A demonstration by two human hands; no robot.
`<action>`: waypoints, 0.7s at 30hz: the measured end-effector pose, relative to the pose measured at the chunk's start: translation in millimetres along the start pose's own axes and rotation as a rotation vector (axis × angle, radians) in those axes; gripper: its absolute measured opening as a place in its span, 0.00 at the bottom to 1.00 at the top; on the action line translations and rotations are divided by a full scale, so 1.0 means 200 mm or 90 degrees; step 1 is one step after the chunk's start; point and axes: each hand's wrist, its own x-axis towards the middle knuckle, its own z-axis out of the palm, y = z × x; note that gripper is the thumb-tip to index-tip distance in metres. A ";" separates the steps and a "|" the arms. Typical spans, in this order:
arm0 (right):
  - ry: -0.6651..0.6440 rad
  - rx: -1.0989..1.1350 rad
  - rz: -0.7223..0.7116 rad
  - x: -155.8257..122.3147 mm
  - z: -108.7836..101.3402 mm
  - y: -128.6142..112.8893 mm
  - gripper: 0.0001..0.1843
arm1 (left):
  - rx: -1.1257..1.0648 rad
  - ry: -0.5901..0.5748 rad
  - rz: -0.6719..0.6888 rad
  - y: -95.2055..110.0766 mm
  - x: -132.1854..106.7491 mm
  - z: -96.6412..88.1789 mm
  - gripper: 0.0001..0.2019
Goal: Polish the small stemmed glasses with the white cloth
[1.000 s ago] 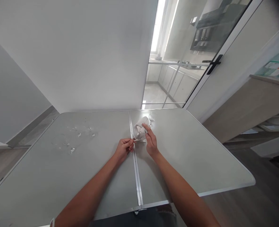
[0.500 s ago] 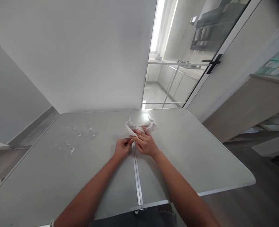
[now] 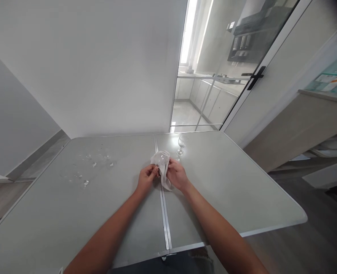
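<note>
Just left of the table's seam, my left hand [image 3: 148, 177] pinches a clear stemmed glass [image 3: 163, 156] low down, near its stem. The bowl tilts away from me, with a white cloth [image 3: 165, 179] around it. My right hand [image 3: 177, 174] grips the cloth at the bowl's right side, fingers partly hidden behind it. The cloth's loose end hangs down between both hands. Beyond my right hand, another clear stemmed glass [image 3: 181, 146] stands upright on the table.
Several clear stemmed glasses [image 3: 86, 182] stand in a group on the left half of the pale folding table [image 3: 122, 228]. A metal-edged seam [image 3: 165, 224] crosses the table's middle. A white wall [image 3: 114, 76] and a glass door [image 3: 214, 87] rise behind the far edge.
My right hand has moved from on top of the cloth to its right side. The cloth has opened and hangs lower, showing the bowl. The standing glass behind is now uncovered.
</note>
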 end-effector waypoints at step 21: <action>0.110 -0.237 -0.066 0.02 -0.03 0.13 0.17 | 0.393 0.032 0.127 0.01 -0.01 -0.01 0.13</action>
